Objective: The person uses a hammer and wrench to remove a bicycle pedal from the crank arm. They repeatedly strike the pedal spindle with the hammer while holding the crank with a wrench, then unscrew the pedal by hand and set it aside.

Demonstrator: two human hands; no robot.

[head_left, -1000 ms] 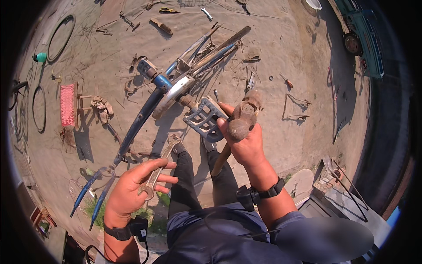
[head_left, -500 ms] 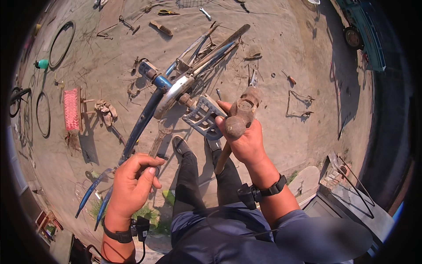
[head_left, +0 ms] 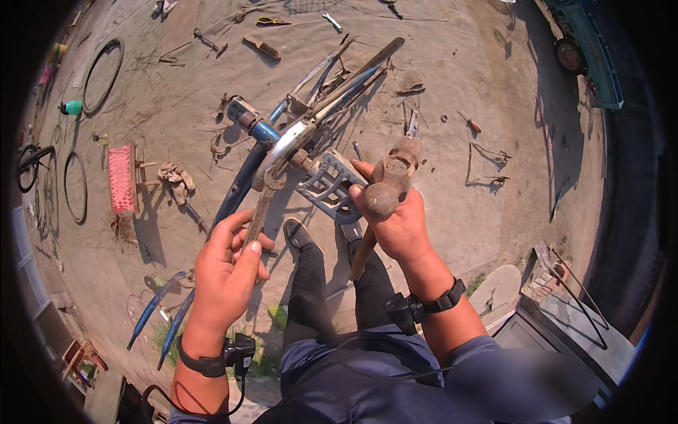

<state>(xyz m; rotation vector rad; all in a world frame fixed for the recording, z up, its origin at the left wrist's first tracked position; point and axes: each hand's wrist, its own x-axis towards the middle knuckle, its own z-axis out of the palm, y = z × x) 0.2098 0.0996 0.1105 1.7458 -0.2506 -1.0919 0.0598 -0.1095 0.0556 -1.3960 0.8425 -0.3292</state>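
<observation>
A rusty spanner (head_left: 259,215) is pinched between the thumb and fingers of my left hand (head_left: 229,272). Its far end overlaps the lower end of a worn silver crank arm (head_left: 291,143); I cannot tell if they touch. My right hand (head_left: 404,230) is closed around a hammer (head_left: 393,177) with a rusty, rounded head, its wooden handle slanting down below the palm. Just left of that hand is a grey pedal (head_left: 330,185), and whether the fingers touch it is unclear. Pedal and crank belong to a blue bicycle frame (head_left: 239,185) lying tilted before me.
Pliers (head_left: 272,22), a small wrench (head_left: 332,22), a brush (head_left: 262,47) and a screwdriver (head_left: 470,122) lie on the ground. At left are a pink woven stool (head_left: 122,178) and a tyre (head_left: 104,76). A teal vehicle (head_left: 586,53) stands far right.
My left hand has moved slightly up and to the right, bringing the spanner's far end to the crank arm. The right hand keeps its hold on the hammer, almost in place.
</observation>
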